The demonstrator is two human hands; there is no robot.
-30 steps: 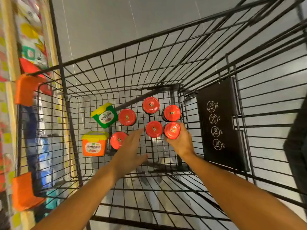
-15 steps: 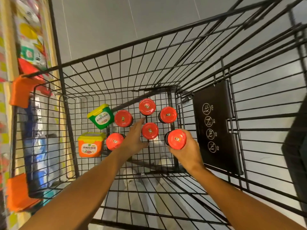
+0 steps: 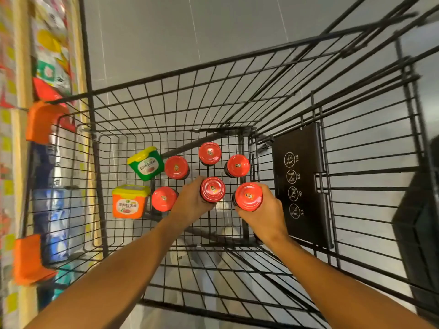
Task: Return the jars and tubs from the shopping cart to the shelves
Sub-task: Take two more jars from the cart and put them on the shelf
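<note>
Both my arms reach down into the black wire shopping cart (image 3: 147, 119). My left hand (image 3: 190, 201) is closed around a red-lidded jar (image 3: 212, 189) in the middle of the basket. My right hand (image 3: 266, 214) grips another red-lidded jar (image 3: 249, 196), raised a little above the cart floor. Several more red-lidded jars stand around them: one (image 3: 164, 199) left of my left hand, one (image 3: 176, 167) behind it, one (image 3: 210, 153) at the back and one (image 3: 238, 165) back right. A green tub (image 3: 146, 163) and an orange tub (image 3: 129, 202), both with yellow lids, sit at the left.
Store shelves (image 3: 21, 96) with colourful packets run along the left, close to the cart's side. Orange corner guards (image 3: 41, 122) sit on the cart's left rim. The black child-seat flap (image 3: 300, 184) with warning icons is on the right wall. Grey floor tiles lie beyond.
My left hand reached forward and closed on the middle jar. My right hand lifted its jar up and slightly toward me.
</note>
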